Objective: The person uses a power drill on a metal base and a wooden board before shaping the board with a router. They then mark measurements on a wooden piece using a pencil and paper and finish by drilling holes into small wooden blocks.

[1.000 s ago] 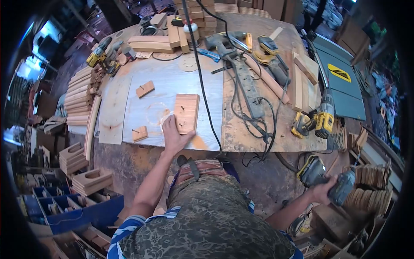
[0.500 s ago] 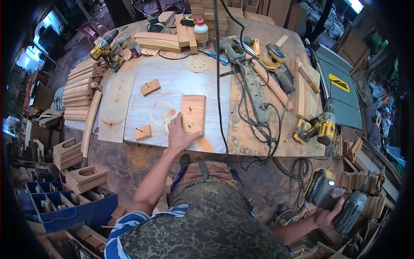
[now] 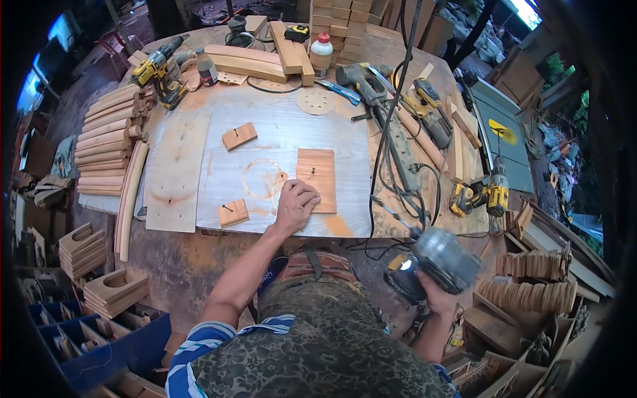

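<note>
My left hand (image 3: pixel 296 204) rests with curled fingers on the left edge of a rectangular wooden board (image 3: pixel 322 182), covering one of its screws. Another screw (image 3: pixel 313 170) stands up from the board's upper part. In my right hand (image 3: pixel 438 296) is a dark power drill (image 3: pixel 446 260), its long bit pointing up and left towards the worktable. The drill is a little blurred, with a lit lamp by its battery. Left of the board lie two small wooden blocks, the upper one (image 3: pixel 239 136) and the lower one (image 3: pixel 233 213), each with a screw in it.
A power strip (image 3: pixel 400 159) with tangled cables lies right of the board. Yellow drills stand at the back left (image 3: pixel 159 74) and right (image 3: pixel 496 192). Turned wood pieces (image 3: pixel 106 142) are stacked left. A black cable hangs over the table. A blue crate (image 3: pixel 109 348) sits lower left.
My right hand has brought the drill up and left, closer to the table. My left hand's fingers have curled in at the board's edge, hiding the lower screw. The view has shifted slightly.
</note>
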Demonstrator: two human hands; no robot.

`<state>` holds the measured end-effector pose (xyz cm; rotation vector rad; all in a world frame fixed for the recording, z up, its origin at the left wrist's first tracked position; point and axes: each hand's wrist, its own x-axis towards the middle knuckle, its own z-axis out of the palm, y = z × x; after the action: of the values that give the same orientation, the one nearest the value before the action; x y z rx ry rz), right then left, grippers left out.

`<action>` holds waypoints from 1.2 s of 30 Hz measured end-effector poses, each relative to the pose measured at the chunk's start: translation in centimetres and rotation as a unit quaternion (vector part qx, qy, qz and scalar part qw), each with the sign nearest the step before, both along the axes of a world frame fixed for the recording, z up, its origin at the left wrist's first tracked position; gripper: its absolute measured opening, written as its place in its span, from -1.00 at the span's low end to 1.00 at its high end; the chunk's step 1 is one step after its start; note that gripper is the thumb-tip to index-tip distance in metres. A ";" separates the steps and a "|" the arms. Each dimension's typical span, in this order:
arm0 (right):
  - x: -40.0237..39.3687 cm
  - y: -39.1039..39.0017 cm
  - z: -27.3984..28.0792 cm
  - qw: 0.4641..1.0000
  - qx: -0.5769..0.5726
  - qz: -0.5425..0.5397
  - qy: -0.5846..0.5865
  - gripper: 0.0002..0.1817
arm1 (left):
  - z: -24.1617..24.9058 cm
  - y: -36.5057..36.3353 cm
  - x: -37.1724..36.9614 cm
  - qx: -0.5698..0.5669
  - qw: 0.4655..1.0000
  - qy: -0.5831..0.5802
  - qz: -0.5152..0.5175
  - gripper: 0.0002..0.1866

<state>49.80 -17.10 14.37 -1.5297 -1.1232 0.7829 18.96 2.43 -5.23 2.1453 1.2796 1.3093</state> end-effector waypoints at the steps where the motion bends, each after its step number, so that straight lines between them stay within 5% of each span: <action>1: -1.7 0.7 0.9 1.000 -0.004 -0.006 -0.006 -0.45 | -0.8 -0.2 -0.1 -0.024 1.000 -0.006 -0.018 -0.94; 4: -6.3 5.5 3.3 0.995 0.025 0.086 -0.044 -0.50 | -1.3 0.5 -0.3 -0.034 0.999 -0.005 -0.036 -0.78; 6: -7.9 7.7 3.2 0.975 -0.101 0.139 -0.138 -0.52 | -1.2 -0.3 -0.7 -0.039 0.998 0.005 -0.039 -0.62; 8: -9.4 10.4 2.2 0.976 -0.076 0.150 -0.138 -0.53 | -0.2 0.2 -0.9 -0.079 0.996 0.011 0.041 -0.06; 9: -10.1 11.6 2.0 0.975 -0.054 0.167 -0.134 -0.54 | -0.3 0.5 -1.0 -0.079 0.996 0.005 0.037 -0.06; 11: -11.4 14.1 2.9 0.962 -0.109 0.182 -0.171 -0.54 | -0.4 1.7 -1.4 -0.126 0.987 0.096 0.012 0.36; 18: -14.2 20.6 3.3 0.897 -0.194 0.241 -0.317 -0.54 | -0.5 5.0 -3.3 -0.138 0.979 0.095 -0.116 0.19; 26: -14.1 23.5 2.0 0.866 -0.222 0.244 -0.375 -0.51 | -1.7 5.3 -1.2 -0.143 0.989 0.020 0.002 -0.65; 28: -14.6 23.6 2.6 0.831 -0.222 0.243 -0.448 -0.45 | -1.2 5.5 -0.8 -0.141 0.990 0.006 0.020 -0.72; 36: -14.6 23.7 3.1 0.842 -0.205 0.257 -0.427 -0.38 | -1.5 5.6 -0.2 -0.126 0.990 -0.021 0.057 -0.83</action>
<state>35.24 6.63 17.46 -2.0514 -2.2089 0.7174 18.72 8.01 -6.78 1.8881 1.4827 1.1576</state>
